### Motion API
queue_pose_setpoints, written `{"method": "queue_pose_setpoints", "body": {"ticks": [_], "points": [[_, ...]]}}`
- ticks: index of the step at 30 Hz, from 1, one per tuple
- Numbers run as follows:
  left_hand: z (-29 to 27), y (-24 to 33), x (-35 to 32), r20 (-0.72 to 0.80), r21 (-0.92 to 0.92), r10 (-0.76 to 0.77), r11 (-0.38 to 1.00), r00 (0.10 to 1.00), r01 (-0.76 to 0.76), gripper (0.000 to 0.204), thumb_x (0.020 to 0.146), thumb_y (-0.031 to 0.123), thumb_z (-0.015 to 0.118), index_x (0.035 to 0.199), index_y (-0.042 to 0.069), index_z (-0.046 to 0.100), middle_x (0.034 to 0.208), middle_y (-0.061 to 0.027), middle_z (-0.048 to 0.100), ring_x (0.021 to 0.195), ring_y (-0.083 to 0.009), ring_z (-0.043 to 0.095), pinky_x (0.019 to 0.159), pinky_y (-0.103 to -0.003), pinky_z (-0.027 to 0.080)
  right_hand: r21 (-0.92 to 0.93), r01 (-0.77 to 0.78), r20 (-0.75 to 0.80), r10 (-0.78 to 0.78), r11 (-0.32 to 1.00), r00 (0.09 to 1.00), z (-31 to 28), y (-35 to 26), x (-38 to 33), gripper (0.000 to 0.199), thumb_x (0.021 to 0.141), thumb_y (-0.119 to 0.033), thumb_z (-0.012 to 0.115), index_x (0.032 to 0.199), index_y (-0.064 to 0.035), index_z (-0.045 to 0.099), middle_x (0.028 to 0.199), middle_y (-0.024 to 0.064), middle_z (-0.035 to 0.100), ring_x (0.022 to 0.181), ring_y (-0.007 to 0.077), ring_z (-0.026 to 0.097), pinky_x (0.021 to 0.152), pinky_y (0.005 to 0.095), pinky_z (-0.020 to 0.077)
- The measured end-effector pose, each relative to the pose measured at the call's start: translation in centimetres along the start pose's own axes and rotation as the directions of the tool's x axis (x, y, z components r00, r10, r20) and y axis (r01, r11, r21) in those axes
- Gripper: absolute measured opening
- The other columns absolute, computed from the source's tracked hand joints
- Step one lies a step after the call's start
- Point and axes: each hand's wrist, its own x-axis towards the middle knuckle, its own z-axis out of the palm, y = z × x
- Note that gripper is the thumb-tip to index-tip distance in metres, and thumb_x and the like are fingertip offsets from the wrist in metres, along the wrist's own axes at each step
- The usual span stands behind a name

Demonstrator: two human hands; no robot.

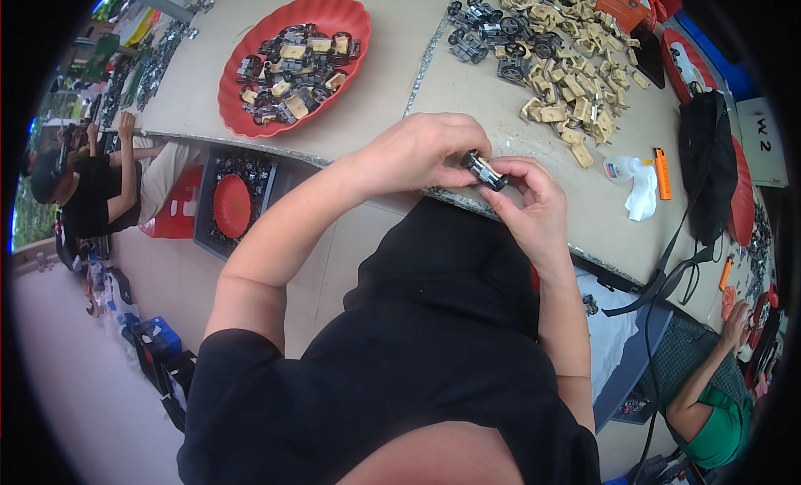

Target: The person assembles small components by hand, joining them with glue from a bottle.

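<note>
At the table's near edge, both my hands hold one small black toy-car chassis with a tan piece in it. My left hand has its fingers closed on one end, while my right hand pinches the other between thumb and fingers. Beyond them, to the right, lies a loose pile of tan plastic pieces. Several black wheeled chassis lie along that pile's left side. Farther left, a red scalloped bowl contains black chassis, many fitted with tan pieces.
An orange stick-shaped tool, white tissue and small clear bottle lie right of my hands. A black bag trails straps over the table edge. Below left stands a grey bin. Other people sit left and right.
</note>
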Motion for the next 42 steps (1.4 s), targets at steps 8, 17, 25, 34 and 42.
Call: {"method": "queue_pose_setpoints", "body": {"ticks": [8, 17, 25, 34, 42], "points": [[-0.2, -1.1, 0.5, 0.147, -0.163, -0.062, 0.983, 0.987, 0.086, 0.023, 0.060, 0.006, 0.067, 0.080, 0.003, 0.056, 0.080, -0.0056, 0.055, 0.071, -0.0177, 0.054, 0.059, -0.026, 0.044, -0.015, -0.040, 0.005, 0.040, 0.999, 0.999, 0.2, 0.0, 0.4, 0.024, 0.065, 0.001, 0.065, 0.087, 0.0008, 0.055, 0.087, 0.0075, 0.055, 0.078, 0.0149, 0.055, 0.071, 0.0257, 0.0450], [1.0, -3.2, 0.2, 0.088, -0.286, 0.048, 0.958, 0.995, -0.021, 0.024, 0.059, 0.004, 0.069, 0.080, 0.004, 0.058, 0.083, -0.0052, 0.057, 0.074, -0.0175, 0.055, 0.057, -0.025, 0.045, -0.168, -0.015, 0.036, 0.021, 0.986, 0.999, 0.0, 0.2, 0.5, 0.024, 0.065, 0.000, 0.065, 0.086, -0.0003, 0.054, 0.086, 0.0086, 0.054, 0.076, 0.0176, 0.053, 0.067, 0.0261, 0.0436], [0.8, -3.1, 0.5, 0.041, -0.341, 0.061, 0.939, 0.997, -0.043, 0.018, 0.062, 0.002, 0.066, 0.077, 0.002, 0.057, 0.075, -0.0060, 0.055, 0.064, -0.0170, 0.054, 0.055, -0.025, 0.045, -0.201, 0.013, 0.004, -0.013, 0.980, 1.000, 0.2, 0.3, 0.6, 0.024, 0.065, 0.001, 0.065, 0.086, 0.0001, 0.054, 0.086, 0.0094, 0.054, 0.077, 0.0177, 0.053, 0.068, 0.0262, 0.0434], [-0.7, -1.3, -0.6, 0.006, 0.357, 0.423, 0.845, 0.906, -0.397, 0.021, 0.060, 0.010, 0.061, 0.080, 0.005, 0.054, 0.086, -0.0060, 0.054, 0.077, -0.0197, 0.055, 0.058, -0.029, 0.047, 0.324, -0.231, -0.055, 0.262, 0.917, 0.963, 0.1, -1.2, 0.4, 0.038, 0.078, -0.004, 0.055, 0.112, 0.0065, 0.043, 0.099, 0.0113, 0.051, 0.086, 0.0141, 0.052, 0.073, 0.0254, 0.0453], [0.9, -0.6, -0.1, -0.001, 0.650, 0.608, 0.604, 0.794, -0.461, 0.022, 0.060, 0.008, 0.057, 0.081, 0.005, 0.052, 0.091, -0.0068, 0.052, 0.082, -0.0191, 0.055, 0.064, -0.027, 0.049, 0.337, -0.402, 0.091, 0.396, 0.851, 0.914, -0.7, -0.8, 2.3, 0.033, 0.080, -0.003, 0.053, 0.110, 0.0057, 0.044, 0.089, 0.0080, 0.055, 0.072, 0.0095, 0.055, 0.062, 0.0207, 0.0469]]}}
